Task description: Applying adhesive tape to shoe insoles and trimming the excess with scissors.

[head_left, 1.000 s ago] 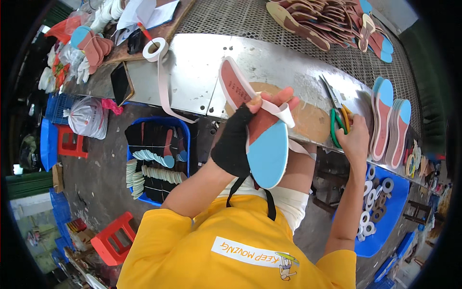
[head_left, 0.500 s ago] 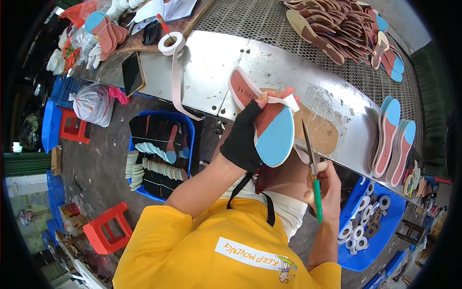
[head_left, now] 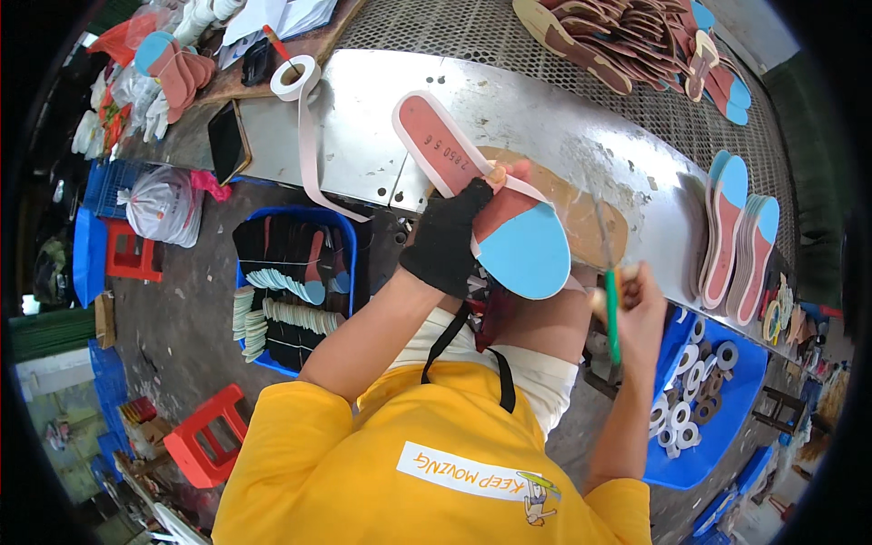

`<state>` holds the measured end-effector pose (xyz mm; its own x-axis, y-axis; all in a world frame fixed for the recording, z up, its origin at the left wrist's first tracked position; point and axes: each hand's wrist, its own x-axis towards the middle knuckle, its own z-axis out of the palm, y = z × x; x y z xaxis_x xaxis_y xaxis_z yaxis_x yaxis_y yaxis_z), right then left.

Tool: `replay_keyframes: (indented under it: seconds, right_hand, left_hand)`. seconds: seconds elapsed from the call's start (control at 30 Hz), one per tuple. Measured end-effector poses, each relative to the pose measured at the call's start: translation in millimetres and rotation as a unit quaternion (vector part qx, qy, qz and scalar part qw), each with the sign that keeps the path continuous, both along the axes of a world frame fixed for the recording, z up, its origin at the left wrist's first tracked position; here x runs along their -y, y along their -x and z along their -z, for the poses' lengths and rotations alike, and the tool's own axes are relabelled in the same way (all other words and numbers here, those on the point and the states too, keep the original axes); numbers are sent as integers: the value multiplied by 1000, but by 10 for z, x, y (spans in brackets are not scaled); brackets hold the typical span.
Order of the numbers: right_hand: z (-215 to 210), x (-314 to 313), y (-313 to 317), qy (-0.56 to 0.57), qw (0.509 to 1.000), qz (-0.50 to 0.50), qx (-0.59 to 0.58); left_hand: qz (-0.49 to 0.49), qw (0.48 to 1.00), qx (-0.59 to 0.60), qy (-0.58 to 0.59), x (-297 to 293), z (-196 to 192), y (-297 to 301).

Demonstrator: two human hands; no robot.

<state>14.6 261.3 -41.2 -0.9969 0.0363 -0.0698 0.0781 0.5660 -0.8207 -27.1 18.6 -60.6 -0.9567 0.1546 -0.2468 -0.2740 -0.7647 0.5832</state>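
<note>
My left hand, in a black fingerless glove, is closed around a shoe insole above the near edge of the metal table. The insole is dull red with a light blue forefoot and a pale rim. A narrow white strip lies along its edge by my fingertips. To the right, my right hand grips green-handled scissors, apart from the insole; motion blurs the blades, which point away from me. Beneath the insole, a brown sole-shaped board lies on the table, partly hidden.
A white tape roll trails a strip over the table's edge. Insole stacks stand at the right, with a large pile behind. Blue bins hold bundled insoles and tape rolls. A red stool stands lower left.
The scissors have moved right, away from the insole. My left hand has turned the insole slightly, showing more of its heel; the white strip's raised end now lies flatter.
</note>
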Motion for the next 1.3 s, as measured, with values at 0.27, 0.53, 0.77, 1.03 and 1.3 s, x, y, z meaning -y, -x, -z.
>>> replay_keyframes:
  seconds: [0.27,0.53,0.77,1.03,1.3]
  right_hand:
    - [-222,198,388,59,995,-63,-44]
    - [-176,342,267,159,974,-162,3]
    - [-207,285,423,220,969,-114,9]
    - [-256,313,332,132,986,-106,-8]
    - [-275,442,379,62,972,-66,-218]
  left_hand:
    - [-26,985,-44,163,-239,-49,-156]
    - [-31,947,-128,294,-328,-161,-119]
    - [24,906,-216,363,-230,-314,-124]
    - [86,799,-292,518,-64,-102,-56]
    - [145,824,-282,470,-181,-253,-177]
